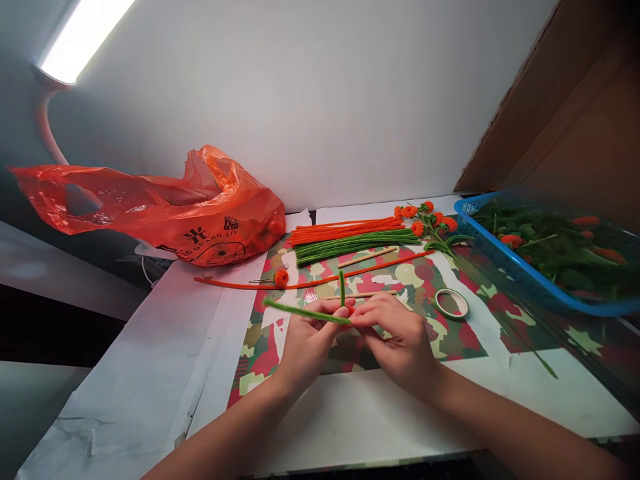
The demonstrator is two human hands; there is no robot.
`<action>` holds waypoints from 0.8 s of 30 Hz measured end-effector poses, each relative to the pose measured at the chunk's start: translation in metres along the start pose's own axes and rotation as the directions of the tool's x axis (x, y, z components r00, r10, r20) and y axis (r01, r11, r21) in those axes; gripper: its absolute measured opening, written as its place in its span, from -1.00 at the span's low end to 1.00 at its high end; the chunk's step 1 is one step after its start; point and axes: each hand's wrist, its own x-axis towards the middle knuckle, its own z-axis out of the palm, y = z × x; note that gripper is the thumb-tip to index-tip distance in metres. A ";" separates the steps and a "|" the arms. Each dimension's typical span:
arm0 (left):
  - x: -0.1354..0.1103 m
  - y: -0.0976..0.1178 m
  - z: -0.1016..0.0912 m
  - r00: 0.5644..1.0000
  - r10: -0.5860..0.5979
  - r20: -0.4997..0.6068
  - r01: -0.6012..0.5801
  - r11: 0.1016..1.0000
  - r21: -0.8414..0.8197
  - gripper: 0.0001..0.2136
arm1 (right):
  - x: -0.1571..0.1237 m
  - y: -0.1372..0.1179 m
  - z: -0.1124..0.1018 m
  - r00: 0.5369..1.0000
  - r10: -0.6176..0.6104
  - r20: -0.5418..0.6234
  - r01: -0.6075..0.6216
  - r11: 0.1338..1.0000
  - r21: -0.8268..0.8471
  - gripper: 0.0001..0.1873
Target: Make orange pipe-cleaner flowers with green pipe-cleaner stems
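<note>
Between my two hands, over the patterned mat, is a green pipe cleaner (305,312) with one long end pointing left and a shorter end standing up. My left hand (315,333) pinches it between thumb and fingers. My right hand (393,330) is closed at the same spot, its fingertips meeting the left ones. A bit of orange shows between the fingertips, mostly hidden. Just beyond the hands lie a long orange pipe cleaner (320,283), a small orange fuzzy flower head (281,277) on a thin wire and a wooden stick (367,295).
Bundles of orange pipe cleaners (345,231) and green pipe cleaners (350,247) lie at the back. Finished orange flowers (430,220) rest beside a blue basket (525,283) of leaves and flowers. A tape roll (451,304) sits right; a red plastic bag (220,227) stands left.
</note>
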 end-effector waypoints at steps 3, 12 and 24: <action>0.000 -0.001 -0.001 1.000 0.006 0.031 -0.004 0.999 -0.054 -0.86 | 0.000 0.000 0.000 1.000 0.024 0.002 -0.023 0.999 -0.031 -0.75; -0.001 -0.002 -0.004 0.995 0.060 0.080 -0.057 0.998 -0.030 -0.79 | -0.003 0.004 -0.003 1.000 -0.014 0.000 0.014 0.996 -0.087 -0.74; -0.003 -0.004 0.000 0.991 0.134 -0.008 -0.134 0.991 -0.011 -0.81 | -0.003 -0.005 0.005 0.881 0.468 -0.069 -0.450 0.874 0.185 -0.93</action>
